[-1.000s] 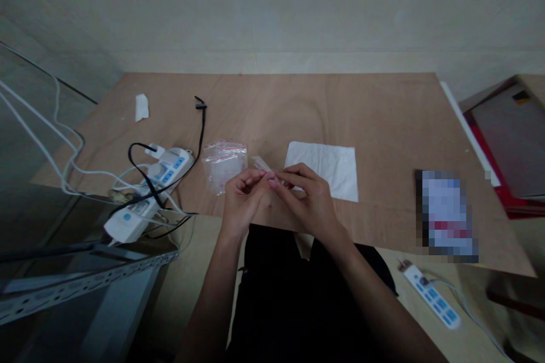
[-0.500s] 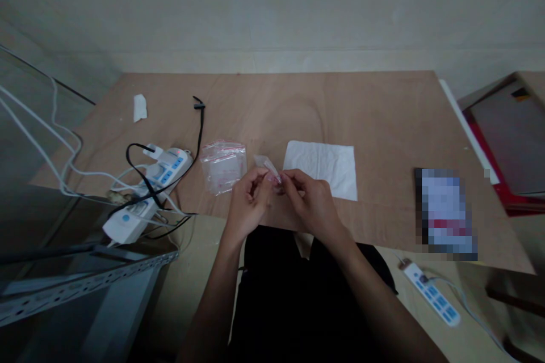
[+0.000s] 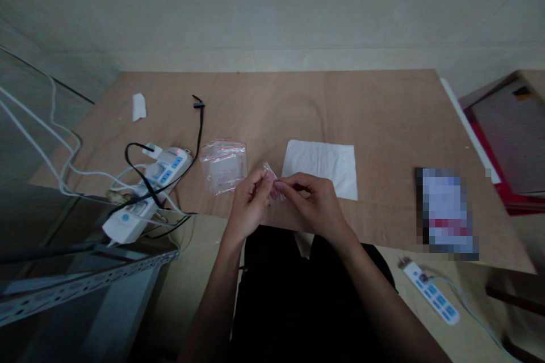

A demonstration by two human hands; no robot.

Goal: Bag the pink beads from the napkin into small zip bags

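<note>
A small clear plastic bag (image 3: 268,168) is pinched between my two hands over the front part of the table. My left hand (image 3: 251,195) grips it between thumb and fingers. My right hand (image 3: 313,198) pinches its right side, the fingertips close to those of the left. Most of the bag is hidden by the fingers, and whether anything is inside I cannot tell. A stack of clear zip bags (image 3: 223,167) with red seal lines lies left of my left hand. Partly behind my right hand is a white paper tissue (image 3: 323,159), spread flat.
Left on the wooden table (image 3: 366,108) lies a white power strip (image 3: 157,187) with tangled cables. A black strap (image 3: 201,127) and a paper scrap (image 3: 138,107) are farther back. A blurred-out phone-like object (image 3: 445,210) rests at right. Below it is another power strip (image 3: 432,293).
The bag has been turned and drawn down between the fingers, so less of it sticks up. My right hand has shifted slightly, its fingers more closed around the bag.
</note>
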